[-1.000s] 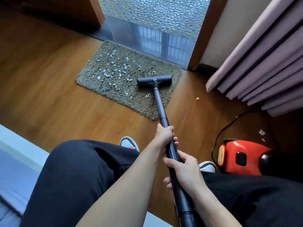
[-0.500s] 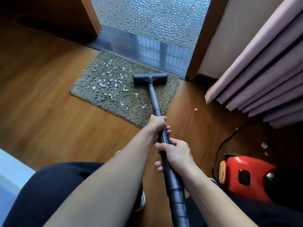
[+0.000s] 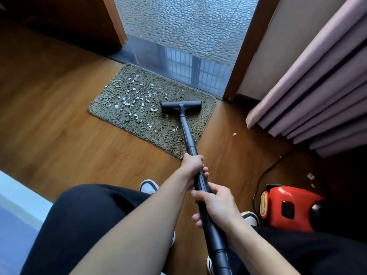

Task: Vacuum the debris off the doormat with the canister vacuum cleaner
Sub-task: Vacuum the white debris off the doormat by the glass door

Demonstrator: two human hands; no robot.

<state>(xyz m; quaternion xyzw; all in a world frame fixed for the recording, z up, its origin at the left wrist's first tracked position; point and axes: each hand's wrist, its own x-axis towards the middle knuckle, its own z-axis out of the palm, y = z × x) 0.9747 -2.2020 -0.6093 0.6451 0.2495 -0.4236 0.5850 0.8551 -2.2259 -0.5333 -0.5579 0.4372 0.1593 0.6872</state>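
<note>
Your left hand (image 3: 191, 165) is the forward one. Its fingers (image 3: 205, 172) are wrapped tight round the long black vacuum wand (image 3: 185, 130), just short of the doormat's near corner. Your right hand (image 3: 216, 203) grips the same wand lower down, closer to your knees, with its fingers (image 3: 197, 195) curled fully round the tube. Neither hand has any slack in it.

From there the wand runs up over the doormat's near edge to the wide black T-shaped floor head (image 3: 180, 108). The head lies flat on the shaggy grey-green rectangular doormat (image 3: 206, 116), on its right half and roughly square to the door-side edge.

My read is that the job is in its early part. The strip of doormat right of the head shows no scraps. Most of the small white flaky debris (image 3: 129, 102) is scattered over the doormat's centre and left half. A few flakes lie just beside the head's left end and along the wand on the near side. You would need to work leftward across the pile and then go over the near edge.

Off the doormat to the right, one pale crumb (image 3: 234, 133) lies on the brown wooden floor (image 3: 59, 126). Farther right and nearer to you is the red canister vacuum body (image 3: 288, 207), with its thin black cord (image 3: 264, 175) looping out behind it.
</note>
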